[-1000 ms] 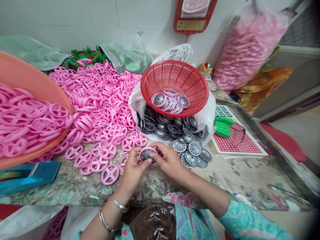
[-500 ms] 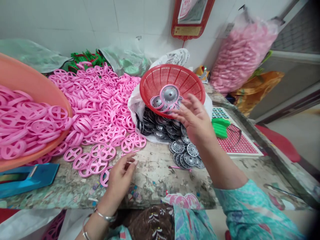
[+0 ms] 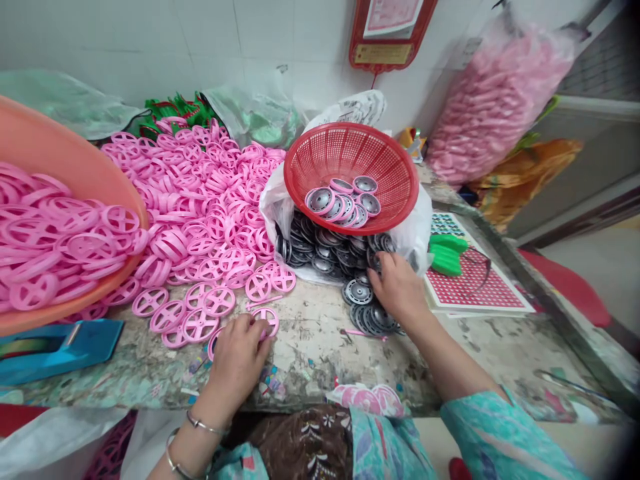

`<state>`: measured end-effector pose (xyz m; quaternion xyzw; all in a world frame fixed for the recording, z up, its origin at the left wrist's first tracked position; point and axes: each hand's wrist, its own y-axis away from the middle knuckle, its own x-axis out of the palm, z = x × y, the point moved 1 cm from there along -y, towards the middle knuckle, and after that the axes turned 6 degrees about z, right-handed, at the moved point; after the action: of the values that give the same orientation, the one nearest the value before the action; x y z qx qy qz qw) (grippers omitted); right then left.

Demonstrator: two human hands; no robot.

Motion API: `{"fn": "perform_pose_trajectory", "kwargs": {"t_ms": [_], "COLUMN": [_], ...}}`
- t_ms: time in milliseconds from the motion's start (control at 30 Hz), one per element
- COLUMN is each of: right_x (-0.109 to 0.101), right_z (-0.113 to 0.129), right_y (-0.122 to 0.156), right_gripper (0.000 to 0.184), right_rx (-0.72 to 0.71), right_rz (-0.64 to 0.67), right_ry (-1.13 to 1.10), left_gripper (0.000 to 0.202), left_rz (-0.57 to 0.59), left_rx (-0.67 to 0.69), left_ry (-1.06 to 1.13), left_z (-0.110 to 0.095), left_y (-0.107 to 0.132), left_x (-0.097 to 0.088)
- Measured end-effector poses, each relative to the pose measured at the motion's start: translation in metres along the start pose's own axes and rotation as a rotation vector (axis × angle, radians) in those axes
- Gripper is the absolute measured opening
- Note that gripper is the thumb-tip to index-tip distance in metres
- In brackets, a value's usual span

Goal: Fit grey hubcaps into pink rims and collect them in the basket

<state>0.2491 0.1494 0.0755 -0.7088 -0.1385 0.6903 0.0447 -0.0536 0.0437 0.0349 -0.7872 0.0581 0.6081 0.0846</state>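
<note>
Left hand (image 3: 239,357) had dropped to the tabletop, fingers curled over a pink spoked plastic wheel (image 3: 269,316); I could not confirm a grip. The assembled wheel had gone into the red mesh plastic basket (image 3: 300,157). Right hand (image 3: 397,287), well apart, had withdrawn onto loose silver metal discs (image 3: 357,292); its closure was hidden.

orange basin (image 3: 50,147) cut by left edge, blue tape dispenser (image 3: 60,347) too, red wall plaque (image 3: 385,53) cropped at top, print unreadable, right hand (image 3: 400,290) fingertips buried in grey discs (image 3: 357,292), left hand (image 3: 237,357) covering most of a pink wheel (image 3: 269,317), both grips unclear, lower right corner dark blur
</note>
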Motion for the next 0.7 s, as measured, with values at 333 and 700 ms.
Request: {"fn": "perform_pose_trajectory", "kwargs": {"t_ms": [333,700], "right_x": [-0.017,-0.017], "right_z": [0.025,0.109], "right_y": [0.019,0.050], "right_gripper": [0.023,0.011], "right_rx": [-0.109,-0.105], "right_rz": [-0.110,0.166], "right_ry": [-0.506,-1.277], "left_gripper": [0.020,0.022], "left_rz": [-0.106,0.065], "left_rx": [0.023,-0.458], "left_ry": [0.166,2.063], "left_z": [0.003,-0.049], "left_y": [0.003,-0.016], "left_x": [0.003,-0.004]}}
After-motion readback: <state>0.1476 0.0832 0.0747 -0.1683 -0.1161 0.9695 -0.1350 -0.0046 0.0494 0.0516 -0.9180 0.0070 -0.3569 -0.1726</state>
